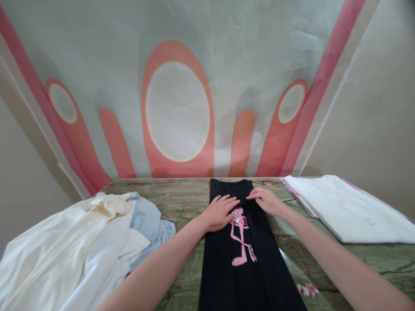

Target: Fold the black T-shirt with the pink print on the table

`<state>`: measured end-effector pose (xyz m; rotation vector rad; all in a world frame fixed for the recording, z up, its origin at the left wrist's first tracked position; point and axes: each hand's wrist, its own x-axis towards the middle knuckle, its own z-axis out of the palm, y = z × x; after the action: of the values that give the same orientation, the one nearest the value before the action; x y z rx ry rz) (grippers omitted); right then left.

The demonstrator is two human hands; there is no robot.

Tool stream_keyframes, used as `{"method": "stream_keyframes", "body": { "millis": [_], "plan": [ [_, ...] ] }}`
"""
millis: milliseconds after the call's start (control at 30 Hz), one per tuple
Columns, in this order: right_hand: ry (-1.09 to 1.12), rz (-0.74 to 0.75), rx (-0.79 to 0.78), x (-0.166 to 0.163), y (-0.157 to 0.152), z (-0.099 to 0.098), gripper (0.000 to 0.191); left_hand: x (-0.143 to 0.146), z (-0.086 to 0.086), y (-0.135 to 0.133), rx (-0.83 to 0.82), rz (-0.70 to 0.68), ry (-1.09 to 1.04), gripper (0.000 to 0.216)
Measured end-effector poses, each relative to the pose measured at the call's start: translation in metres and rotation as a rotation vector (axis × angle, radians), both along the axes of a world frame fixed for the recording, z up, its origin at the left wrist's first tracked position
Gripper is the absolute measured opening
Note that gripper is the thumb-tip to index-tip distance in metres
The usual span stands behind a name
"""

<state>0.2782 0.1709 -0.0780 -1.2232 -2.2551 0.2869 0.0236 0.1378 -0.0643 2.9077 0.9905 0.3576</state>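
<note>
A black T-shirt, folded into a long narrow strip, lies down the middle of the table with its neckline at the far end. On its front is a pink cartoon figure. My left hand rests flat on the shirt just below the neckline, fingers stretched out and partly over the print. Near the right edge, close to the collar, my right hand has its fingers closed in a pinch on the black cloth. The fingertips' exact hold is hard to make out.
Loose cream, white and pale blue clothes are heaped at the left. Folded white garments with a pink edge lie at the right. The wood-patterned table ends at a wall with a coral-and-white printed sheet.
</note>
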Motion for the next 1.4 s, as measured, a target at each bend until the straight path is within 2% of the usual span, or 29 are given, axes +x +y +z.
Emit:
{"method": "stream_keyframes", "body": {
  "millis": [167,267,400,567,767,867,1033,1233,1300,1400],
  "plan": [
    [-0.072,0.034,-0.049,-0.010,-0.010,0.006,0.041,0.001,0.004,-0.003,0.024,-0.043,0.016,0.041],
    [-0.042,0.046,-0.058,-0.012,-0.013,0.007,0.032,0.002,0.003,-0.003,0.025,-0.038,0.028,0.040],
    [0.015,-0.015,-0.104,-0.016,-0.016,0.008,0.012,0.002,0.002,-0.001,0.026,-0.035,0.026,0.041],
    [-0.069,-0.080,-0.132,-0.028,-0.023,0.006,0.015,0.004,0.001,-0.001,0.038,-0.043,0.035,0.041],
    [-0.125,-0.181,-0.124,-0.034,-0.024,0.003,0.008,0.003,0.001,-0.002,0.053,-0.035,0.035,0.040],
    [-0.106,-0.126,-0.152,-0.030,-0.022,0.003,0.007,0.004,0.000,-0.002,0.051,-0.031,0.029,0.039],
    [-0.056,-0.003,-0.292,-0.022,-0.018,0.006,0.011,0.006,0.000,-0.002,0.037,-0.019,0.007,0.038],
    [0.004,0.094,-0.380,-0.005,-0.007,0.005,0.023,0.013,0.004,-0.006,0.037,-0.009,-0.028,0.043],
    [0.062,0.014,-0.339,0.002,0.000,0.000,0.025,0.016,0.004,-0.008,0.051,-0.034,-0.019,0.045],
    [0.098,-0.150,-0.111,0.007,0.008,-0.011,0.025,0.019,0.002,-0.009,0.070,-0.063,0.024,0.044]
  ]
}}
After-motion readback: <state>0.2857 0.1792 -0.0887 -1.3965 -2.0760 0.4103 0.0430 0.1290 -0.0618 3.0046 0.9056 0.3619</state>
